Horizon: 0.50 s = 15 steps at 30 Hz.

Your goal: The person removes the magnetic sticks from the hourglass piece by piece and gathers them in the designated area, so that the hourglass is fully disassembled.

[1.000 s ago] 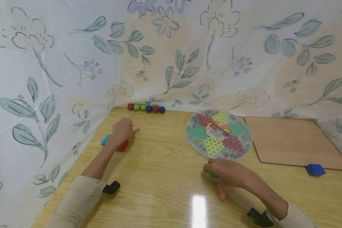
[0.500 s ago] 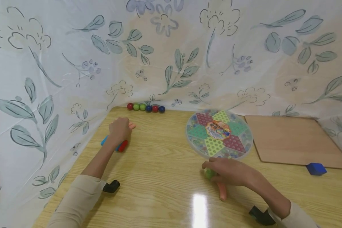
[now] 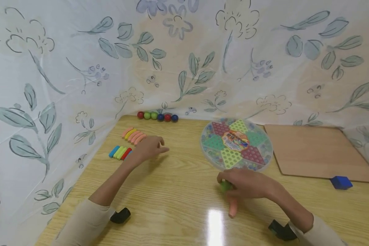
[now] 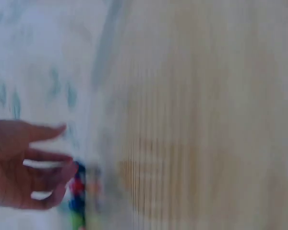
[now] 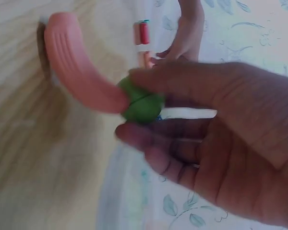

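Note:
In the head view my right hand (image 3: 249, 184) pinches a green ball (image 3: 225, 186) between thumb and fingertips, over the wooden table. A pink curved stick (image 5: 79, 67) meets the ball's side in the right wrist view and points away from the hand. My left hand (image 3: 149, 148) holds nothing, fingers loosely bent and apart. Just beyond its wrist lies a row of pink and yellow curved sticks (image 3: 134, 136). Closer to me, partly hidden by the left hand, runs a second row of short blue, green and red sticks (image 3: 120, 152).
Several red, green and blue balls (image 3: 158, 116) line the table's back edge. A round Chinese checkers board (image 3: 213, 143) with marbles lies beyond the right hand. On the right are a brown wooden board (image 3: 316, 150) and a blue block (image 3: 341, 182). Floral cloth hangs behind.
My left hand has let go of a pink curved stick at the row's end and moved right, uncovering both rows. Under my right hand the pink stick has swung slightly left.

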Each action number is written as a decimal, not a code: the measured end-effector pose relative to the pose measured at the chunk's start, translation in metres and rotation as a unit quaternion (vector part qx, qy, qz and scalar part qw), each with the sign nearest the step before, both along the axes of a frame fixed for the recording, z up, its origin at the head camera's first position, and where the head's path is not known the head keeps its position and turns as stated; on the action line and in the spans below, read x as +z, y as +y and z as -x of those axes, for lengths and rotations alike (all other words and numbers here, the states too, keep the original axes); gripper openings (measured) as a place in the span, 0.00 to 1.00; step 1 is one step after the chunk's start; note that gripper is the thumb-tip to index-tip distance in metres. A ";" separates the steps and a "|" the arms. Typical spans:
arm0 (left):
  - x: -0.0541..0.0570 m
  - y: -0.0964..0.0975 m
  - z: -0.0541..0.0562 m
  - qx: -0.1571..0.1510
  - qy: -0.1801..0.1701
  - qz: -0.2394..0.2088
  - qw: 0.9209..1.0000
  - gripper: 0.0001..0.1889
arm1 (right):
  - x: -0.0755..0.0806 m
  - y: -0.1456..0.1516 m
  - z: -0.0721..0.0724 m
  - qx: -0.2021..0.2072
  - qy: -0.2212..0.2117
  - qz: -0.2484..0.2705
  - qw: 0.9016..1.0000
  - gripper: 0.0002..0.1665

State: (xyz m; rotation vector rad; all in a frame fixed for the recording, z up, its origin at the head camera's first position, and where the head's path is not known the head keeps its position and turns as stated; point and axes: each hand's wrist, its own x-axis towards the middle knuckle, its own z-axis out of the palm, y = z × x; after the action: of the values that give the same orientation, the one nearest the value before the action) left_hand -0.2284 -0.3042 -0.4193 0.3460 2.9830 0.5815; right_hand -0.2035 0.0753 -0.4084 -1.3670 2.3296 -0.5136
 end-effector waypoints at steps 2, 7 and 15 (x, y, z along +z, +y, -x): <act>0.001 0.022 -0.008 -0.077 -0.041 -0.047 0.995 0.18 | 0.005 -0.004 0.004 0.013 -0.007 0.028 1.000 0.12; -0.008 0.067 -0.026 -0.205 -0.132 -0.121 0.962 0.20 | 0.019 -0.018 0.013 0.046 -0.009 0.095 0.994 0.12; -0.020 0.081 -0.035 -0.258 -0.135 -0.209 0.933 0.17 | 0.033 -0.042 0.029 0.078 0.015 0.168 0.983 0.14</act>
State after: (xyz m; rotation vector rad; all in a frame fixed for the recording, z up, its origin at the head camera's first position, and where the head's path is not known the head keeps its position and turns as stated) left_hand -0.1935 -0.2232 -0.4388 0.9527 2.3394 1.0799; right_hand -0.2323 0.0335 -0.3757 -1.7022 2.2054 -0.8736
